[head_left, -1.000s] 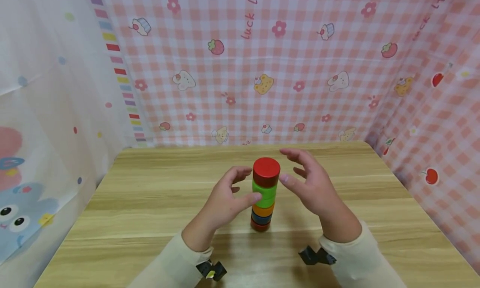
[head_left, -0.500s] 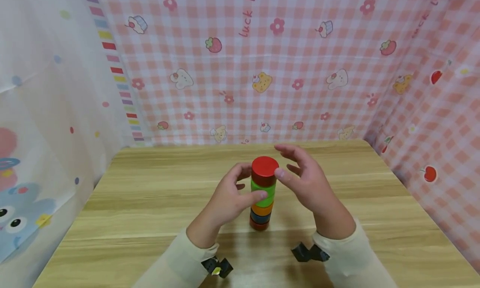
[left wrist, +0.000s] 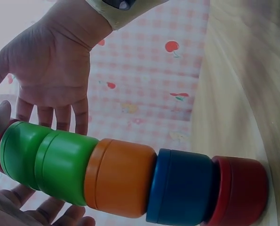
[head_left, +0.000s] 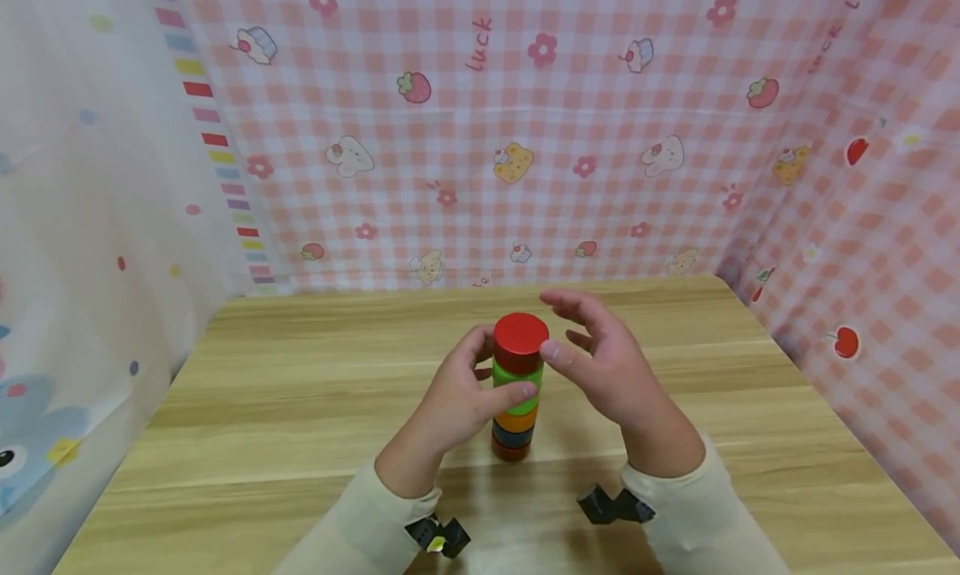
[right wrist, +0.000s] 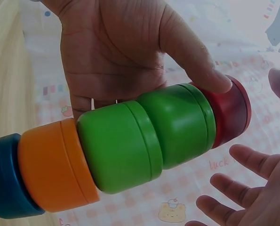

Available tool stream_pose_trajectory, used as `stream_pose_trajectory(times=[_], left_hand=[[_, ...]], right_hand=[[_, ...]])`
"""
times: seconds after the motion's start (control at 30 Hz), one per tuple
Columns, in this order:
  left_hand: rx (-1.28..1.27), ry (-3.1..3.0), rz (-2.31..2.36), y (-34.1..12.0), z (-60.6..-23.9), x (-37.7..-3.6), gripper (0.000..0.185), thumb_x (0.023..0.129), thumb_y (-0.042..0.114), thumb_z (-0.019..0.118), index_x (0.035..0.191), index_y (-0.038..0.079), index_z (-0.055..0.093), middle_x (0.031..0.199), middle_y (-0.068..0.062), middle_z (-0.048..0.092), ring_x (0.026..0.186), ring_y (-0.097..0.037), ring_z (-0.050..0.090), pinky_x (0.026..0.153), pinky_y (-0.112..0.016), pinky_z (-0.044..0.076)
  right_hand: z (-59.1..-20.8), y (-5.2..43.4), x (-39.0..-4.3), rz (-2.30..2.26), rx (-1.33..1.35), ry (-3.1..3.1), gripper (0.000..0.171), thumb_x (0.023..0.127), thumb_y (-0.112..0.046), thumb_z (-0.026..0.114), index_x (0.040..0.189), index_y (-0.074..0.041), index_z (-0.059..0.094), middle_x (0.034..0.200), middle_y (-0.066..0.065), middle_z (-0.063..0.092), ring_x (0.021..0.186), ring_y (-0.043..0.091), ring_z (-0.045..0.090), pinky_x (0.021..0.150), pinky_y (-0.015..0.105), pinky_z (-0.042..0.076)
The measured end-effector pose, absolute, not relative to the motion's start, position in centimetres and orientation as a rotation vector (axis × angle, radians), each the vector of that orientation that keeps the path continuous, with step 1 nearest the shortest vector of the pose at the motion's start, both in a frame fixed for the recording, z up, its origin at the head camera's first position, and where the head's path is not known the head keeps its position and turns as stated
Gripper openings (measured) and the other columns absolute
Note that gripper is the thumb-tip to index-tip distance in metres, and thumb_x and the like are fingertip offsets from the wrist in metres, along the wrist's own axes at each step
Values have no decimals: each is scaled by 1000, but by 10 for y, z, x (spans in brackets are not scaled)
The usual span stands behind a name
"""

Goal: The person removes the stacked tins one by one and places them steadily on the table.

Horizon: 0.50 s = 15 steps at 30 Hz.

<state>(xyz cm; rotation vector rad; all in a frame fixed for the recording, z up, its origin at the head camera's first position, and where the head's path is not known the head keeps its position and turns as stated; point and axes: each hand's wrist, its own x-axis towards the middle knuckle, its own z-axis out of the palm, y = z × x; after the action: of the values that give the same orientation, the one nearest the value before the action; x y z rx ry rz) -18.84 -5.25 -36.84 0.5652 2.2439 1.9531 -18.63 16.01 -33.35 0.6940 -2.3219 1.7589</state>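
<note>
— What stands between the person's hands?

— A tall stack of round plastic caps (head_left: 517,387) rises from the light wooden tabletop (head_left: 300,408), near its middle. From the bottom it runs dark red cap (left wrist: 241,190), blue cap (left wrist: 182,186), orange cap (left wrist: 121,176), two green caps (right wrist: 144,136) and a bright red cap (head_left: 521,342) on top. The caps sit slightly out of line, so the column looks in need of a steadying touch.

— And the left hand (head_left: 457,404)?

— It curls around the left side of the stack, thumb (right wrist: 191,52) pressed across the upper green cap at the rim of the bright red one, the other fingers wrapped behind. That grasp seems meant to brace the column.

— The right hand (head_left: 607,371)?

— It holds nothing. Its fingers (left wrist: 60,115) are relaxed and spread just beside the stack's upper part, like a guard on that side; the thumb tip is at the bright red cap, though contact cannot be confirmed.

— Anything else around?

— A pink checked cloth (head_left: 525,142) with cartoon prints hangs behind the tabletop.
</note>
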Motion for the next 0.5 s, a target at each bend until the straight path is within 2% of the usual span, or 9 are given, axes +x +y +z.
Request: stream_pose_trajectory(times=[0.2, 0.5], left_hand=[[587, 2257, 1957, -54, -372, -188, 58, 90, 23, 83, 141, 19, 56, 139, 2, 62, 134, -23, 52, 114, -59, 38], [604, 2257, 1955, -54, -376, -192, 55, 91, 25, 83, 139, 19, 59, 138, 2, 63, 131, -22, 53, 111, -57, 39]], right_hand=[[-337, 156, -186, 1742, 685, -2373, 53, 98, -21, 69, 147, -7, 55, 152, 12, 54, 144, 37, 43, 116, 71, 33], [-339, 152, -185, 1707, 677, -2404, 55, 95, -23, 74, 146, -11, 57, 146, 8, 58, 138, 31, 49, 113, 68, 37]])
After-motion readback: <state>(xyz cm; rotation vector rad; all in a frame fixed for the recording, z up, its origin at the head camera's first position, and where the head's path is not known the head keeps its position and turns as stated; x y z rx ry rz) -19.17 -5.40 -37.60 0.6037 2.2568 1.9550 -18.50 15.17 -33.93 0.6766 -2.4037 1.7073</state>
